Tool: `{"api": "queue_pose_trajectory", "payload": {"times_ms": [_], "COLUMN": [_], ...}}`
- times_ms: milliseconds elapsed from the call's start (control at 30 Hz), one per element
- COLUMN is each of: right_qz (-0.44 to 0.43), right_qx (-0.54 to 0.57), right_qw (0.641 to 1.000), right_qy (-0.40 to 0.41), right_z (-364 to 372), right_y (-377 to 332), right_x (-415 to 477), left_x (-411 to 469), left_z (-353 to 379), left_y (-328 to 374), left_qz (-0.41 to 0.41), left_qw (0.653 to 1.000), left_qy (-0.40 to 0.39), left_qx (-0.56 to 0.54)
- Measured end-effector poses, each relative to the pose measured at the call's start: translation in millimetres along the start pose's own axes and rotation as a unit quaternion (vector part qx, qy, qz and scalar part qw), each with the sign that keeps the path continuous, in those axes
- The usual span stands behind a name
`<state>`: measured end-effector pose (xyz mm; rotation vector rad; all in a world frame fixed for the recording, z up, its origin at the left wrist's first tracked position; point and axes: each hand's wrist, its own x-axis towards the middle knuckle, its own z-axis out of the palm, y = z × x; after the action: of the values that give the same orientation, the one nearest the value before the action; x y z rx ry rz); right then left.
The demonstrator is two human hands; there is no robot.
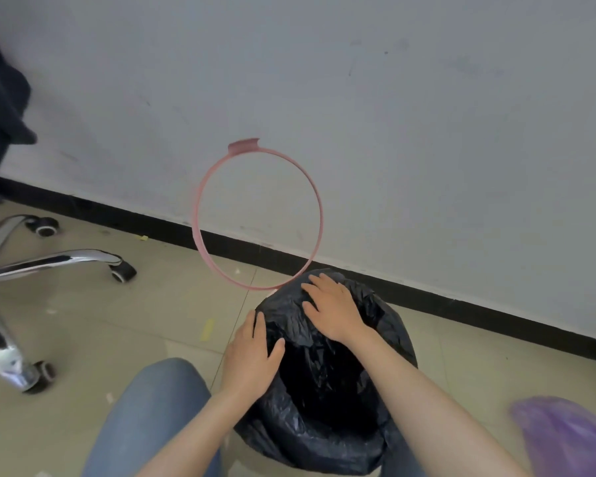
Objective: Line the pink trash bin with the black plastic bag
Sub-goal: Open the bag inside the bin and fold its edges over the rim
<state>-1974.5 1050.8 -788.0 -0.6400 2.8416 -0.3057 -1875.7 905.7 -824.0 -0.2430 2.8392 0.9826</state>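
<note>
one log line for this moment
step: bag fitting | left hand: on bag edge | right hand: flat on bag far side | pink ring: hinged up

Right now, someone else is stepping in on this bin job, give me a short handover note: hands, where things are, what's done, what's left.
Left hand: flat on the near-left edge of the black bag, not gripping.
Right hand: spread on the far edge, pressing the bag down.
The bag is draped over the bin, mouth open; the bin itself is hidden under it.
The pink ring stands flipped up toward the wall.
Done: bag spread over the rim.
Left: smooth the far side, probably lower the ring onto the bag.
</note>
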Motion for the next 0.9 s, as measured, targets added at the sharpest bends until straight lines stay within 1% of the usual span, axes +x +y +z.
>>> {"api": "queue_pose_trajectory", "payload": {"times_ms": [67, 133, 200, 233, 267, 300, 333, 367, 400, 433, 467, 533, 600, 667, 700, 767, 800, 900], "right_qz": [0.0, 0.001, -0.002, -0.005, -0.003, 0.014, 0.048, 0.096, 0.146, 0.187, 0.214, 0.245, 0.254, 0.212, 0.191, 0.196, 0.214, 0.254], "right_qx": [-0.023, -0.031, -0.018, 0.005, 0.047, 0.104, 0.16, 0.204, 0.232, 0.254, 0.283, 0.376, 0.479, 0.538, 0.558, 0.575, 0.555, 0.402], "right_qw": [0.999, 0.998, 0.998, 0.998, 0.998, 0.994, 0.982, 0.96, 0.935, 0.915, 0.899, 0.863, 0.823, 0.811, 0.805, 0.794, 0.803, 0.871], "right_qy": [-0.036, -0.051, -0.061, -0.055, -0.03, 0.021, 0.091, 0.166, 0.224, 0.252, 0.256, 0.231, 0.172, 0.094, 0.062, -0.001, -0.031, -0.124], "right_z": [9.1, 15.0, 12.6, 10.2, 8.2, 6.9, 7.9, 10.9, 15.8, 22.2, 29.7, 46.1, 54.1, 57.7, 61.3, 69.8, 75.8, 93.9], "right_y": [-4.9, -6.1, -9.3, -10.9, -12.0, -12.1, -11.6, -11.0, -10.5, -11.8, -14.4, -21.7, -28.8, -31.1, -30.6, -28.9, -26.1, -11.9], "right_x": [13.9, 22.1, 26.5, 27.0, 25.5, 20.9, 13.4, 3.6, -6.9, -17.1, -25.5, -34.7, -31.2, -19.2, -12.1, -1.5, 0.9, -4.2], "left_x": [6.4, 13.5, 21.7, 25.3, 27.8, 29.1, 28.9, 28.1, 26.7, 25.3, 25.0, 25.6, 27.5, 27.6, 27.6, 26.9, 26.4, 26.1], "left_z": [-1.0, -4.6, -10.5, -13.1, -15.2, -16.6, -16.2, -15.1, -14.0, -12.1, -9.3, -3.8, -1.6, -2.2, -2.2, -0.9, -0.4, 2.0], "left_y": [-2.6, -3.8, -3.5, -3.1, -3.2, -4.4, -6.6, -9.2, -11.2, -12.7, -14.4, -14.6, -12.8, -11.5, -11.4, -12.4, -12.7, -13.4], "left_qz": [0.003, -0.011, -0.041, -0.055, -0.065, -0.071, -0.071, -0.062, -0.042, -0.01, 0.028, 0.094, 0.117, 0.121, 0.125, 0.126, 0.125, 0.127], "left_qw": [0.999, 0.993, 0.981, 0.974, 0.968, 0.968, 0.976, 0.987, 0.994, 0.998, 0.998, 0.995, 0.992, 0.986, 0.984, 0.984, 0.984, 0.986], "left_qy": [0.005, 0.015, 0.01, 0.001, -0.01, -0.021, -0.024, -0.014, 0.004, 0.026, 0.038, 0.028, 0.011, 0.016, 0.024, 0.031, 0.031, 0.037], "left_qx": [-0.048, -0.116, -0.19, -0.221, -0.242, -0.24, -0.207, -0.151, -0.099, -0.062, -0.033, -0.002, -0.047, -0.112, -0.124, -0.123, -0.12, -0.106]}}
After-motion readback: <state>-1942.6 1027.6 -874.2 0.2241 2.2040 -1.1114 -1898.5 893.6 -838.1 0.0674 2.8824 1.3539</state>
